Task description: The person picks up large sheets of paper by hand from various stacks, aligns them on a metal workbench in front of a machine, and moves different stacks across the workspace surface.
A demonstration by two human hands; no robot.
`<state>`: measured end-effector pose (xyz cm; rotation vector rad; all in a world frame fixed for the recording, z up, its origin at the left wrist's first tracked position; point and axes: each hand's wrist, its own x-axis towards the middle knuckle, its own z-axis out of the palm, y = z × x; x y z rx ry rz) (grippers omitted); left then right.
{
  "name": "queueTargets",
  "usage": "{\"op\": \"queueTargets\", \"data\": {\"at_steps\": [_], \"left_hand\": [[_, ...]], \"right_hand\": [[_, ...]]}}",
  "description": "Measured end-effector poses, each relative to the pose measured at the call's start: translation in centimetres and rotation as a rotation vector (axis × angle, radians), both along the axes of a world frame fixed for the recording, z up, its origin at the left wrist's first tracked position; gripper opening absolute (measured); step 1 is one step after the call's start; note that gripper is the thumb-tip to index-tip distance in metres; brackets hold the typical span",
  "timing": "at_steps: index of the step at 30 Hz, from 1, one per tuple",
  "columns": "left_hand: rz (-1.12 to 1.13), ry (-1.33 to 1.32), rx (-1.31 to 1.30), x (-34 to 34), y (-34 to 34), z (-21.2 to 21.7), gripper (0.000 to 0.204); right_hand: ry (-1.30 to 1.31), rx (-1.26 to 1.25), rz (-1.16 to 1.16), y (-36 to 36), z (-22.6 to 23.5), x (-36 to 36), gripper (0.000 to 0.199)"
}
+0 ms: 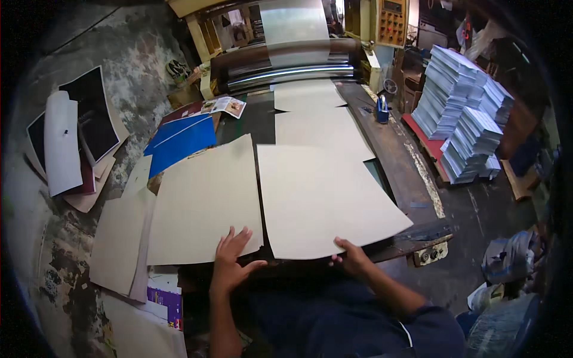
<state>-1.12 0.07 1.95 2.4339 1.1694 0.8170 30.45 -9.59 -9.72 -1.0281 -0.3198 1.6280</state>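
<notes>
My left hand (233,258) is open, its fingers spread over the near right corner of a stack of cream sheets (206,206). My right hand (352,258) pinches the near edge of another large cream sheet (334,200), thumb on top and the other fingers underneath. That sheet lies to the right of the stack, with a narrow dark gap between them. Beyond it, a further cream sheet (319,128) and one more behind it run in a line up to the shiny roller (289,76) of a machine.
Blue sheets (185,138) and a printed page (225,106) lie at the table's left. A blue tool (382,110) stands on the right rail. Tall paper stacks (450,89) rise at the right. Black-printed sheets (95,113) lean at the far left. A control box (391,22) hangs above.
</notes>
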Motion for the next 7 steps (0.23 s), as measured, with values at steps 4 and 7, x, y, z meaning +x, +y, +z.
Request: {"op": "queueTargets", "data": {"at_steps": [4, 7], "left_hand": [[0.051, -0.022, -0.084, -1.1, 1.7, -1.1, 0.069], [0.019, -0.164, -0.343, -2.3, 3.2, -3.0, 0.065]], "right_hand": [[-0.003, -0.072, 0.009, -2.9, -3.2, -1.2, 0.037], [0.039, -0.069, 0.037, -2.9, -3.8, -1.8, 0.043]]}}
